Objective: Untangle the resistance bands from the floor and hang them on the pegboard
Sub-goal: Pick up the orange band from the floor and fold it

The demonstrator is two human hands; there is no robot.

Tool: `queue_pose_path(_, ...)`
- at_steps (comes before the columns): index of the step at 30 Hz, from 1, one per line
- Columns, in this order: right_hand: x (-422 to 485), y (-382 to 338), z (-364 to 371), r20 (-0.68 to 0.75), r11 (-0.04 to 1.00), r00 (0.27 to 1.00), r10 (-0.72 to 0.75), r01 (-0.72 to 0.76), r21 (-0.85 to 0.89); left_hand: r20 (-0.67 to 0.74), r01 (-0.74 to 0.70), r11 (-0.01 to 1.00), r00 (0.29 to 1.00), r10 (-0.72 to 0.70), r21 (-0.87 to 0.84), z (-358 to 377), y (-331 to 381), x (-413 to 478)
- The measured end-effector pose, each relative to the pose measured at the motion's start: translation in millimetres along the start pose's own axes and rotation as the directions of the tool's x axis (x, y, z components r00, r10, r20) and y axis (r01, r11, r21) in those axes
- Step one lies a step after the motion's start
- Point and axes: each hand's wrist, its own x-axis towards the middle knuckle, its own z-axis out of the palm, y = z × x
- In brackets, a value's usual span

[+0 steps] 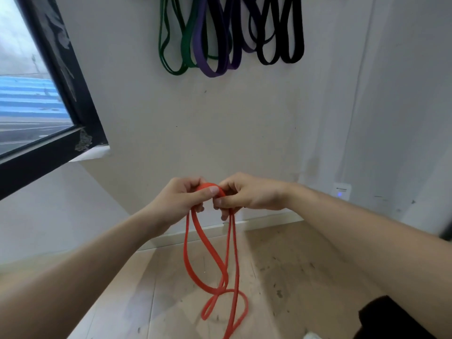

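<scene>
left hand (182, 199): pinching the top bend of the red band (215, 260), thumb lying over the strap, fingers curled under
right hand (244, 194): also pinching that same bend, fingertips pressed against the strap, knuckles nearly touching the left hand
red band: held at chest height between both hands, strands drop straight down toward the floor (281, 277); long axis vertical
tangle: strands cross low down and form a small loop near the bottom (looks like a twist rather than a tight knot, hard to be sure)
band end: lowest part runs out of frame at the bottom, can't tell if it touches the floor
key relation: hanging spot is up and ahead of the hands, on the wall (220, 118); both hands about equally near
hung bands (230, 40): green, purple, black loops already hanging high on the wall; pegs and pegboard cut off by the frame top
step (judgement): working the twist out before lifting the red band to a peg
</scene>
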Motion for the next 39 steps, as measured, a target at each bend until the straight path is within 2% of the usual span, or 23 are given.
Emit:
queue_pose_path(2, 2, 7, 1, -0.004, 0.999, 0.999, 0.045, -0.045, 0.001, -0.094, -0.051, 0.997, 0.995, 0.046, -0.054, -1, 6, 1)
queue_pose_path(6, 4, 24, 7, 0.036, 0.983, 0.985, 0.171, -0.168, -0.067, -0.268, -0.185, 0.941, 0.957, 0.108, -0.282, -8, 20, 5)
queue_pose_path(8, 3, 28, 5, 0.011, 0.984, 0.985, 0.174, -0.173, -0.049, -0.329, -0.226, 0.910, 0.938, 0.107, -0.349, -15, 23, 7)
queue_pose_path(11, -1, 24, -3, -0.072, 0.988, 0.987, 0.142, -0.137, 0.066, -0.368, -0.216, 0.902, 0.927, 0.069, -0.373, -24, 17, 9)
queue_pose_path(16, -7, 5, -16, -0.293, 0.982, 0.955, 0.051, 0.005, 0.189, -0.292, -0.027, 0.973, 0.956, -0.043, -0.231, -33, -8, 10)
queue_pose_path(20, -9, -12, -20, -0.366, 0.986, 0.929, -0.048, 0.102, 0.130, -0.120, 0.110, 0.992, 0.986, -0.117, -0.065, -26, -10, 4)
queue_pose_path(24, -8, -18, -15, -0.276, 0.996, 0.958, -0.074, 0.086, 0.032, 0.031, 0.064, 0.997, 0.998, -0.063, -0.044, -10, 1, 3)
queue_pose_path(27, -8, -16, -10, -0.169, 1.000, 0.985, -0.027, 0.029, 0.005, 0.039, 0.048, 0.998, 0.998, -0.047, -0.037, -1, 9, 1)
queue_pose_path(30, -6, -7, -6, -0.131, 0.999, 0.991, -0.011, 0.016, 0.033, -0.049, 0.023, 0.999, 0.999, -0.024, -0.023, 6, 10, 0)
queue_pose_path(32, -3, 3, -3, -0.112, 0.999, 0.994, 0.010, -0.015, -0.040, -0.121, -0.013, 0.999, 0.993, 0.009, -0.030, 8, 11, 1)
queue_pose_path(35, -2, 23, 2, -0.070, 0.984, 0.990, 0.121, -0.129, -0.123, -0.232, -0.100, 0.985, 0.970, 0.065, -0.138, 4, 16, 1)
queue_pose_path(39, -3, 40, -2, -0.052, 0.979, 0.982, 0.182, -0.186, -0.083, -0.384, -0.162, 0.960, 0.921, 0.064, -0.228, -7, 16, 3)
